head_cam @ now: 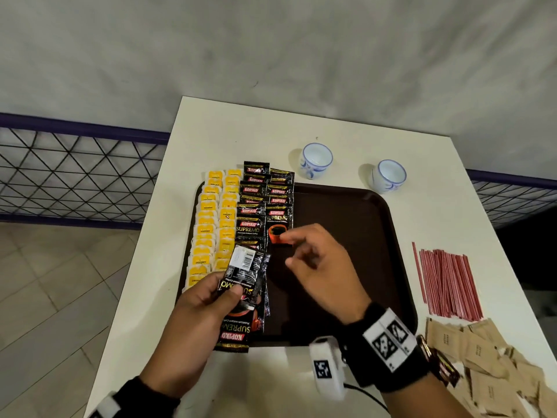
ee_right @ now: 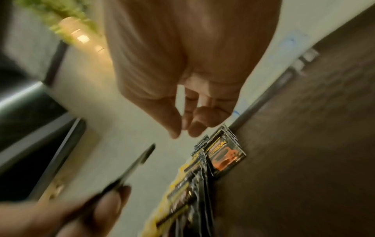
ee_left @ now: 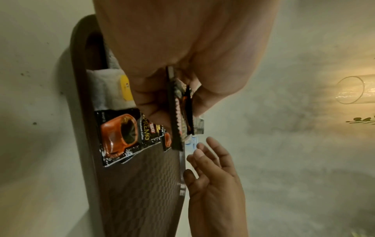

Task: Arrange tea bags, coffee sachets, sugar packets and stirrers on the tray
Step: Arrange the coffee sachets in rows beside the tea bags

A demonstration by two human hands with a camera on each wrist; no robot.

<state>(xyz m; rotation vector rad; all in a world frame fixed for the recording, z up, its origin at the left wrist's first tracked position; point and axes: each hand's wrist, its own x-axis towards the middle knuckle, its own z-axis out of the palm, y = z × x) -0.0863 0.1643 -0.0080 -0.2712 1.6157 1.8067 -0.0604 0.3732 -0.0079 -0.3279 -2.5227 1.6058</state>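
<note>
Sachets (head_cam: 241, 300) fanned in the left hand (head_cam: 196, 309), clamped tight; right hand (head_cam: 316, 267), fingers loosely apart, empty. Best overlap the next squarely on the second column (head_cam: 278, 218), edges aligned.

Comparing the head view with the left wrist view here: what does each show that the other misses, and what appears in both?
Only the head view shows the red stirrers and brown sugar packets lying on the table right of the tray, and the full rows of yellow tea bags.

Only the left wrist view shows a clear glass lying on its side off to the right.

Both show the left hand gripping a stack of coffee sachets, the empty right hand close beside it, the brown tray, and coffee sachets laid on it.
</note>
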